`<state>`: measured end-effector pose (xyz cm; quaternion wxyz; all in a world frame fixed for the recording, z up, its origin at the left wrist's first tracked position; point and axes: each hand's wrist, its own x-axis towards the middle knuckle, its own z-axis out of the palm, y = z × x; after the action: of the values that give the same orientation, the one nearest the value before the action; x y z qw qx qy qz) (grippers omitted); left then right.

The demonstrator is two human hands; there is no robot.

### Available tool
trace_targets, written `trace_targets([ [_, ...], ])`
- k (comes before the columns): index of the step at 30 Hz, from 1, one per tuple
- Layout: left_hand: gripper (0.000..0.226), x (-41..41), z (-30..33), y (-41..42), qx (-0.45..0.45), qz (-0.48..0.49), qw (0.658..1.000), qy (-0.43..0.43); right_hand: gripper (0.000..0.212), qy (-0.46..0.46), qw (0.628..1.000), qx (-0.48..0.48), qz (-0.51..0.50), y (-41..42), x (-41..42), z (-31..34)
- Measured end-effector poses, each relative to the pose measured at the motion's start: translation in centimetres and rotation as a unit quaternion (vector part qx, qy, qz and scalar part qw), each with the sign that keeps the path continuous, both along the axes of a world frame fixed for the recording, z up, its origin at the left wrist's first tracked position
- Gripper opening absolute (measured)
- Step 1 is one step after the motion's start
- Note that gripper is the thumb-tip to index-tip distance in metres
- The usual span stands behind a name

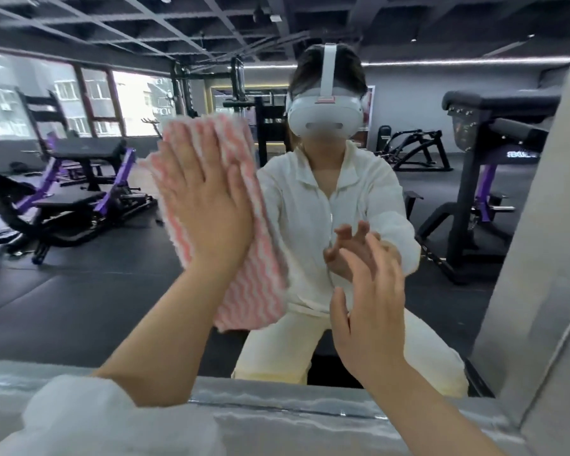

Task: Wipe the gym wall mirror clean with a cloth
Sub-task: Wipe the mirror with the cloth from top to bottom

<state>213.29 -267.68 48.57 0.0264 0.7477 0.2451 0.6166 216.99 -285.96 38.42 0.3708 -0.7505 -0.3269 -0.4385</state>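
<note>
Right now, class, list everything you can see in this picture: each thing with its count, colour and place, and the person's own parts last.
mirror: one, wall-mounted, filling the view
cloth: one, pink and white striped, flat against the mirror, centre left
ledge: one, grey, along the mirror's bottom edge
wall: one, grey, at right
gym machines: several, black and purple, reflected
windows: a row, reflected upper left
left hand: open, pressing the cloth
right hand: open, fingers straight, by the glass
</note>
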Motion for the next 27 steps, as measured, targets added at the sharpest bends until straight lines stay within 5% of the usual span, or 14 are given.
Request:
trace_targets([
  [3,0.056,2.3,0.6,-3.7,0.065,-0.048,0.997,-0.009,0.04,-0.03,0.999,0.017,0.027,1.0,-0.5,0.2],
  [5,0.058,3.8,-1.5,-5.2,0.207,-0.103,0.966,0.114,0.04,-0.058,0.997,0.023,0.034,1.4,-0.8,0.2],
  [7,0.06,5.6,-5.8,-4.6,0.315,-0.05,0.933,0.163,0.04,-0.088,0.995,0.01,0.036,1.7,-1.1,-0.3],
  [9,0.053,5.5,-9.4,-3.0,0.308,-0.022,0.931,0.196,0.039,-0.098,0.994,-0.006,0.04,2.2,-1.4,-0.9],
  [12,0.054,2.6,-9.3,-0.2,0.507,-0.06,0.82,0.261,0.04,-0.1,0.994,-0.022,0.047,2.6,-1.8,-1.6],
  [13,0.056,1.2,-8.6,0.7,0.517,-0.071,0.808,0.272,0.04,-0.104,0.993,-0.028,0.05,2.6,-1.8,-1.7],
  [14,0.059,0.1,-7.7,1.7,0.497,-0.071,0.823,0.266,0.041,-0.109,0.992,-0.033,0.05,2.6,-1.7,-1.7],
  [17,0.058,-1.2,-6.6,5.0,0.292,-0.04,0.944,0.15,0.048,-0.109,0.992,-0.042,0.039,2.7,-1.3,-1.4],
  [19,0.058,-1.9,-5.7,5.7,0.167,-0.018,0.981,0.1,0.047,-0.101,0.994,-0.037,0.032,2.7,-1.2,-1.3],
  [24,0.062,-1.2,-1.6,2.6,-0.008,-0.013,0.998,-0.053,0.044,-0.088,0.995,-0.036,0.037,2.5,-1.1,-1.6],
  [27,0.061,0.1,-1.1,0.9,0.037,-0.028,0.999,-0.02,0.042,-0.083,0.994,-0.041,0.053,2.5,-1.1,-2.5],
])
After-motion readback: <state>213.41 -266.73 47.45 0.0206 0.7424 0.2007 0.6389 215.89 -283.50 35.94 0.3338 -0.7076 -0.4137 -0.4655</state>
